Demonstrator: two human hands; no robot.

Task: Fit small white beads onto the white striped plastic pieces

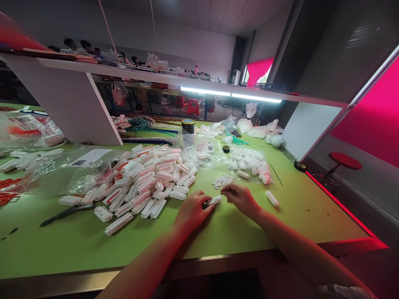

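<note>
My left hand [193, 209] is closed around one end of a white plastic connector housing [215, 200], held low over the green table. Just right of it, my right hand [241, 200] has thumb and fingers pinched together; whatever they hold is too small to make out. Beyond both hands lies a little heap of tiny white pieces [222, 181]. A large pile of similar white housings [146, 178] spreads to the left of my left hand. One single housing [272, 198] rests to the right of my right hand.
On the green table [81, 245] are a black-handled tool [62, 214], clear bags with labels [202, 151], a bag of white parts [249, 162], tape rolls [226, 148] and bundled wires [146, 123]. A lit shelf [205, 90] spans the back; a red stool [345, 160] stands at right.
</note>
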